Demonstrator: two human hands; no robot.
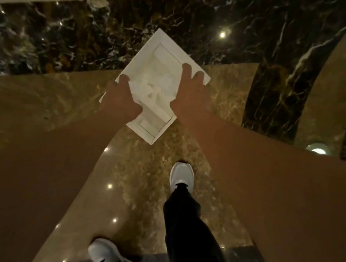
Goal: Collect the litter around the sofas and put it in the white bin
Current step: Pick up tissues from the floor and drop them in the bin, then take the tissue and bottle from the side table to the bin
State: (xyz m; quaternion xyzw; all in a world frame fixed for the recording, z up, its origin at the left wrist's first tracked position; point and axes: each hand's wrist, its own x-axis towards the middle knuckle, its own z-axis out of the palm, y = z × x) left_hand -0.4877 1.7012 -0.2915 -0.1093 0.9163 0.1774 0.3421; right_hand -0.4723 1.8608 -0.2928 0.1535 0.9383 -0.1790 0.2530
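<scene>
A white rectangular bin (164,48) hangs in mid-air above the marble floor, seen from the top with its opening toward me. Crumpled white paper litter (156,88) lies inside it. My left hand (119,100) grips the bin's left rim and my right hand (190,91) grips its right rim, fingers curled over the edge. Both bare forearms stretch forward from the bottom corners of the view.
Glossy tan marble floor (49,96) lies under me, with a dark veined marble band (73,35) across the top and a dark curved inlay (270,86) on the right. My white shoes (181,177) and dark trousers show below. No sofa is in view.
</scene>
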